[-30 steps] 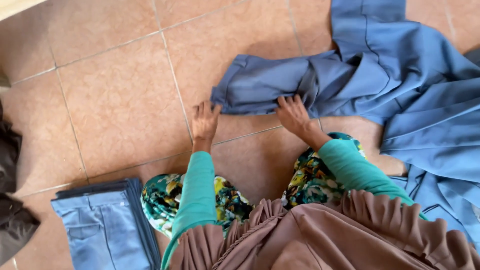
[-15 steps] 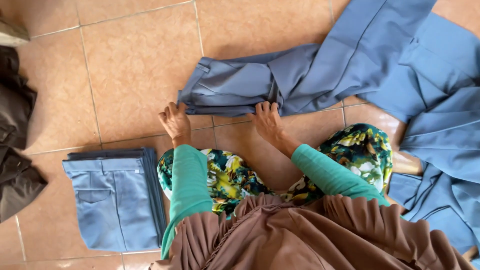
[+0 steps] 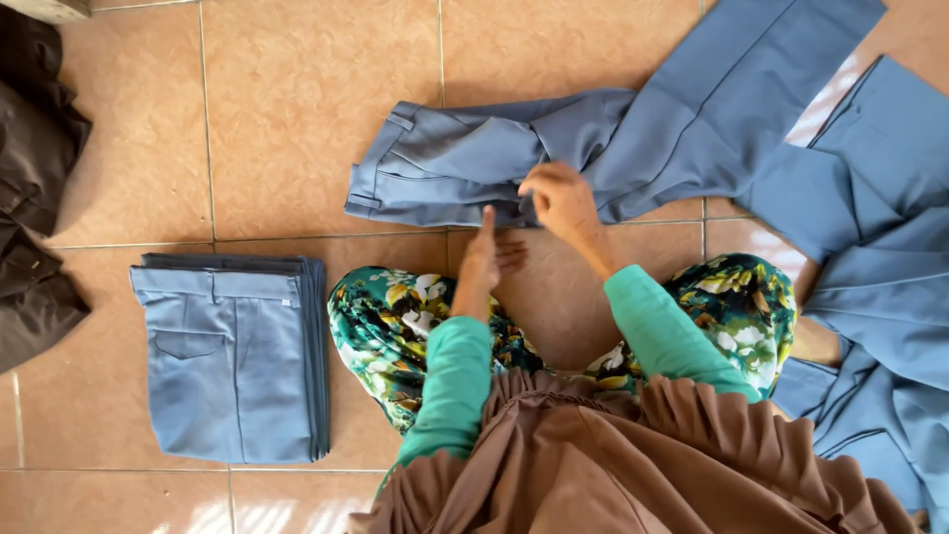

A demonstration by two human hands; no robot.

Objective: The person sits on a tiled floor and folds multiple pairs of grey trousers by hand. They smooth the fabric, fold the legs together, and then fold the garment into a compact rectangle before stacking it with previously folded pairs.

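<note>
Right hand point(image 3: 560, 201) rested on blue-grey trousers point(image 3: 554, 148), fingers curled, pinching fold of cloth near lower edge. Left hand point(image 3: 486, 255) was released, flat and on edge, just below trousers' hem, over tiled floor point(image 3: 297, 99). Trousers lay crumpled on floor in front of knees. Folded stack of blue trousers point(image 3: 232, 356) lay at left. Dark garments point(image 3: 35, 188) at far left. More blue cloth point(image 3: 880, 297) at right.
</note>
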